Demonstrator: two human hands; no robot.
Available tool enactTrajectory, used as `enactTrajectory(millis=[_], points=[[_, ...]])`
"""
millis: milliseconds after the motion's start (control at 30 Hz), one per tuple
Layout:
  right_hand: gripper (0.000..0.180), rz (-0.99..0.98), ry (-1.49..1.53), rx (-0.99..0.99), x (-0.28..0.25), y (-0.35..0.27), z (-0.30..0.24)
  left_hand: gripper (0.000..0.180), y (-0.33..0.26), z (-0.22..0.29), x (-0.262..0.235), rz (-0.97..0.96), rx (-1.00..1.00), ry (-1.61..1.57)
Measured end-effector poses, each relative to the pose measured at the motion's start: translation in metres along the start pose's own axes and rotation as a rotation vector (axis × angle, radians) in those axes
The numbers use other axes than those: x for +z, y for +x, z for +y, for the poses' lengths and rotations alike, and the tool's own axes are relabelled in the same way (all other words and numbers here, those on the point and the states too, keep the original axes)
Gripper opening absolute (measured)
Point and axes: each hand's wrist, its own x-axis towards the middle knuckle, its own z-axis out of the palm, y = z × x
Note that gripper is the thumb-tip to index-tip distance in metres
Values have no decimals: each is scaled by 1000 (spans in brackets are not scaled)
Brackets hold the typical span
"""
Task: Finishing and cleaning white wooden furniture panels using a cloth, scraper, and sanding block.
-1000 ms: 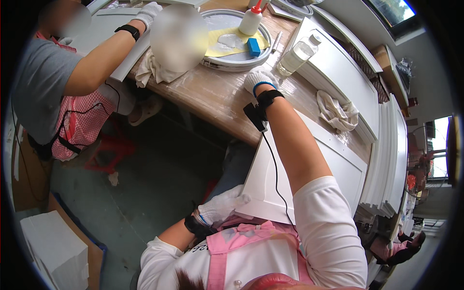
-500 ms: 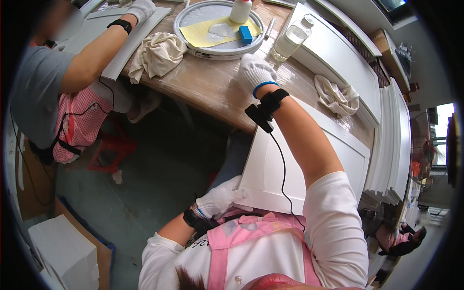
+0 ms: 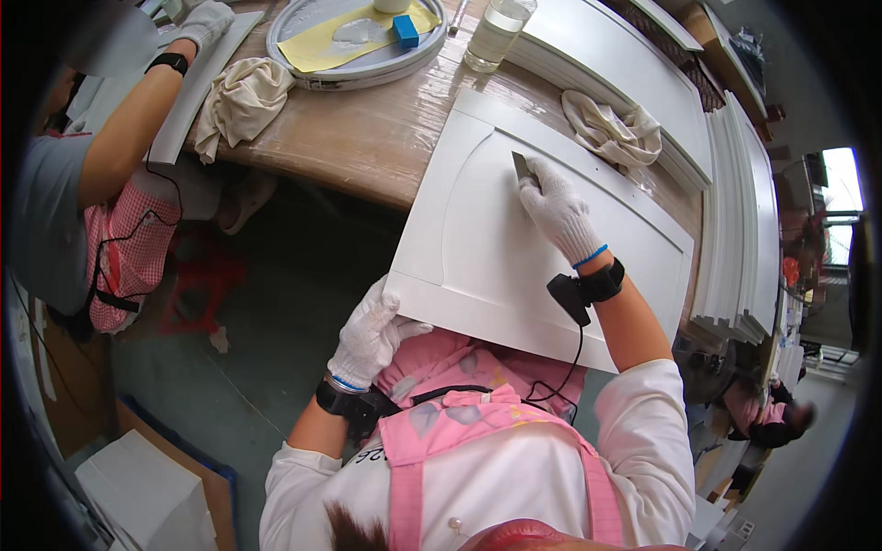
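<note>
A white cabinet door panel with a raised frame lies tilted across the table edge and my lap. My left hand, in a white knitted glove, grips the panel's near left corner, some fingers hidden beneath. Over the panel's recessed middle, my right hand, also gloved, is closed around a small flat scraper. Its dark blade points up and left; whether it touches the surface I cannot tell. Beyond the panel stands a clear bottle of liquid. A crumpled cream cloth lies by the panel's far right edge.
On the film-covered table sit a round lid with yellow sandpaper and a blue block, plus another cloth. White panels are stacked at right. A co-worker's gloved hand rests on a panel at left.
My right hand has come back from beside the bottle to over the panel, with the scraper now visible in it. The panel and my left hand have shifted left; the view has moved too.
</note>
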Motion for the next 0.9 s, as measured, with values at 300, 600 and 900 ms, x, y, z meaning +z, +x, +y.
enactTrajectory(millis=[300, 600, 900], points=[[27, 107, -662, -371, 11, 80, -11, 58, -4, 1, 8, 30, -15, 55], [39, -169, -406, -563, 31, 34, -43, 60, -1, 4, 7, 23, -18, 29], [28, -422, -684, -754, 63, -28, -57, 49, -6, 3, 9, 7, -25, -56]])
